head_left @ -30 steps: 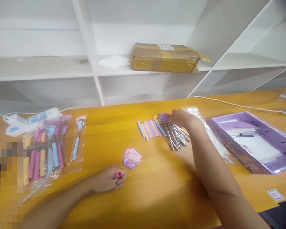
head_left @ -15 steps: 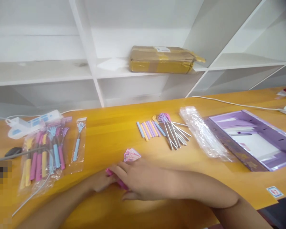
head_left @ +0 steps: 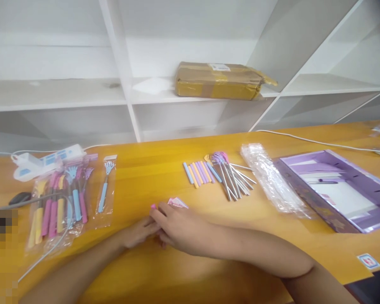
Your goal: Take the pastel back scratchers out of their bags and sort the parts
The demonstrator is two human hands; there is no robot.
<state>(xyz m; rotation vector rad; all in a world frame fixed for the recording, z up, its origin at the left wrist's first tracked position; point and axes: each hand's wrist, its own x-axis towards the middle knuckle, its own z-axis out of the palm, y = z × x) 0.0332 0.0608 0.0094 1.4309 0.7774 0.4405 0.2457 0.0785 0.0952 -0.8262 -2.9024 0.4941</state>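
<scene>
Holding a pink piece (head_left: 153,206) in the closed left hand (head_left: 140,233), low over the yellow-brown table (head_left: 139,177), middle of the view! Bending the right hand (head_left: 181,228) over it as well, fingers curled across the left, the two in contact. Showing just a pink tip above the knuckles; cannot tell how firmly gripped on the right side, nor how much more is hidden under those fingers. Peeking out just behind the right hand: small printed cards (head_left: 178,202), partly covered.

Looking further back, spotting a row of pastel handles (head_left: 198,173), blue, yellow and purple, side by side. Next to them, fanning toward the front, metal rods (head_left: 236,181) with hand-shaped heads (head_left: 220,157) bunched at the far end. Then clear plastic bags (head_left: 274,181) in a long pile, and beside those an open purple box (head_left: 375,194), pen (head_left: 323,182) inside.

Over on the left, seeing bagged scratchers (head_left: 53,207) in pink, yellow and blue, with one blue scratcher (head_left: 104,192) bagged alone just beside. Behind the heap, a white power strip (head_left: 63,156); up on the white shelf (head_left: 91,97), a taped cardboard box (head_left: 220,82).
</scene>
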